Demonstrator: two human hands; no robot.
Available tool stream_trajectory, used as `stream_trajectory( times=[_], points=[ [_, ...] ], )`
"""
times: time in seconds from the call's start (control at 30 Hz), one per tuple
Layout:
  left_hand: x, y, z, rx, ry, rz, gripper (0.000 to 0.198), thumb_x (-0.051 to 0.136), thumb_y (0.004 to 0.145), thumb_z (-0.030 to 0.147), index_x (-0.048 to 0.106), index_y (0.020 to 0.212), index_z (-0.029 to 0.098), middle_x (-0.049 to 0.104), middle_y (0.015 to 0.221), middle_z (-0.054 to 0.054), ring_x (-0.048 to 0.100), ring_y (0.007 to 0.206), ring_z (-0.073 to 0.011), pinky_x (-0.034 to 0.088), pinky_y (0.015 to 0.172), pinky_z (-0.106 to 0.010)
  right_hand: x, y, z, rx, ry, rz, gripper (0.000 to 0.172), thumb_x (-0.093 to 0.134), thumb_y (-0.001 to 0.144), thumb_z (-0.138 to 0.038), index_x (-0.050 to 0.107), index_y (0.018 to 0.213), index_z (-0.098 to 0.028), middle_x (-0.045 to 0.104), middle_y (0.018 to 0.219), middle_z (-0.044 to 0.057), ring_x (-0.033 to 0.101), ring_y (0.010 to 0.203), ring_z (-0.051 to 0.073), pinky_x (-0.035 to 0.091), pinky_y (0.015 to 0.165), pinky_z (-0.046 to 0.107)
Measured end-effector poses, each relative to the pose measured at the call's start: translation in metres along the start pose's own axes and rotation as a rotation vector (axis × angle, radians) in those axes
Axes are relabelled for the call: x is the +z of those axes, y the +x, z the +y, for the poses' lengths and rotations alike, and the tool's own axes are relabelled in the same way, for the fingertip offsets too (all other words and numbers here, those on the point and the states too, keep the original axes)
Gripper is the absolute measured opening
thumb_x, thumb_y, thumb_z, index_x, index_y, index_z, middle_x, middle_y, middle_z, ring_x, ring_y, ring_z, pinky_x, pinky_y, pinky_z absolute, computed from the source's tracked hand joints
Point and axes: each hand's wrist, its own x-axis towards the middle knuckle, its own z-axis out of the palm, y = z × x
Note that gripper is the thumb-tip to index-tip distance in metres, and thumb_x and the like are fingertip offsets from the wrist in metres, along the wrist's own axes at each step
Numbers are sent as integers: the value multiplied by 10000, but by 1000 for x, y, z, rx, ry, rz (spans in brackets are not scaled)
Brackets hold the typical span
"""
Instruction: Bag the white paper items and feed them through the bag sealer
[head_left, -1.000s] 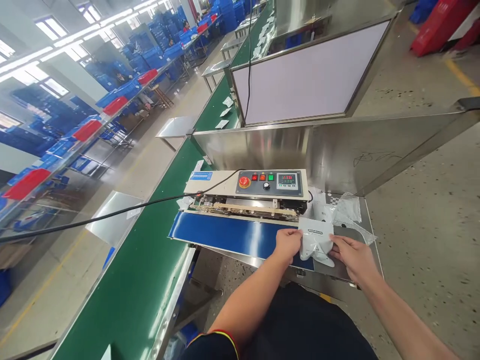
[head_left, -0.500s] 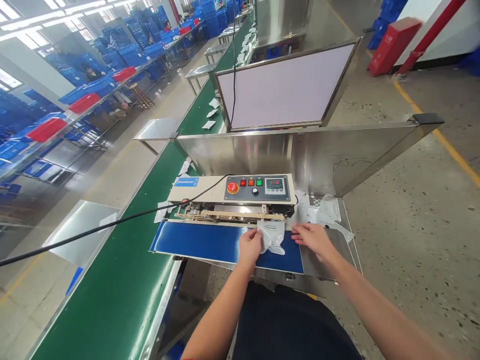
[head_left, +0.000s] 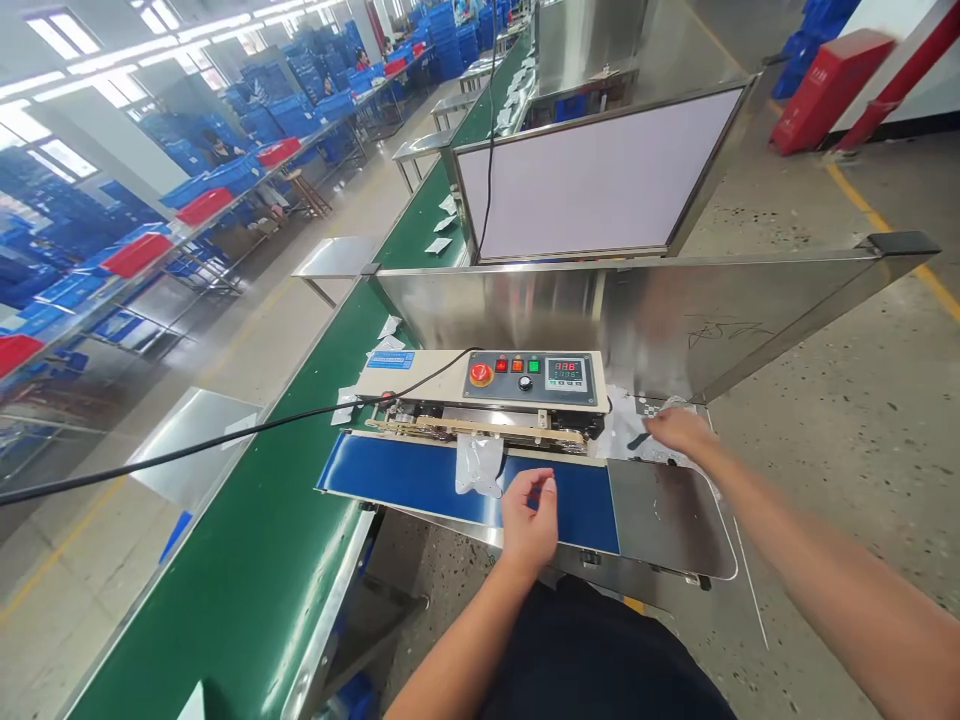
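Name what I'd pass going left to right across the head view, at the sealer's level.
Green conveyor belt → left end of the blue sealer belt → clear plastic pouch → left hand → right hand → concrete floor

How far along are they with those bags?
Done: one clear bag lies on the blue belt, its top end at the heat sealer. In hand: nothing; the left hand is empty above the belt, and the right hand is at the bags beside the sealer. Still to go: those bags, lying in a pile.
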Motion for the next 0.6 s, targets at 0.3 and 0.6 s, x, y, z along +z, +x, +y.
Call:
stream_trajectory(
  times=[0.3,0.6],
  points=[
    [59,11,27,297,-3,-286,457,675,1022,345,712,1462,228,709,1499,-152,612,1455,-341,472,1265,-563,-63,-99,12,-233,502,-352,278,596,718,-421,429,568,-257,443,560,-16,425,575,159,368,541,281],
    [82,-3,19,-83,-99,-463,608,514,1076,637,858,1035,137,817,918,-109,702,847,-270,584,806,-342,2,-154,25,-102,1063,-279,576,715,750,-804,678,698,-232,728,790,82,665,805,258,573,776,364]
  ],
)
